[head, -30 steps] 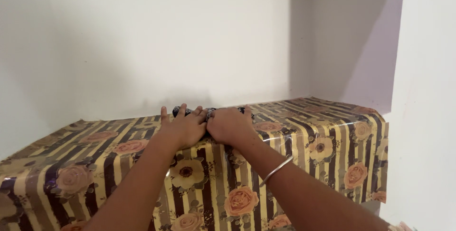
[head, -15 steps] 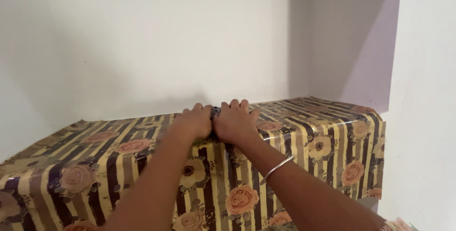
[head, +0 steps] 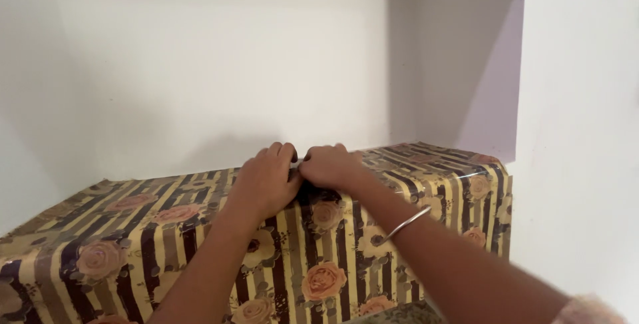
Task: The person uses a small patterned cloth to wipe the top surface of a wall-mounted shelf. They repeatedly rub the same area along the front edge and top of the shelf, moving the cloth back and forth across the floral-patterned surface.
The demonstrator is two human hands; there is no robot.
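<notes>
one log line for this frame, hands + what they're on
left hand: on floral striped cover, fingers curled | right hand: on cover, touching left hand | bangle: right wrist | wall: white

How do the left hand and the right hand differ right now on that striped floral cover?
The left hand lies knuckles up, fingers curled over the top edge of the striped, rose-patterned glossy cover; the right hand is bunched tighter, fingertips pinching at the same spot. The right wrist carries a thin silver bangle; the left wrist is bare. Both meet at the cover's top edge, touching each other.

Glossy plastic floral sheet (head: pixel 346 257); matt plastered wall (head: pixel 219 64).
</notes>
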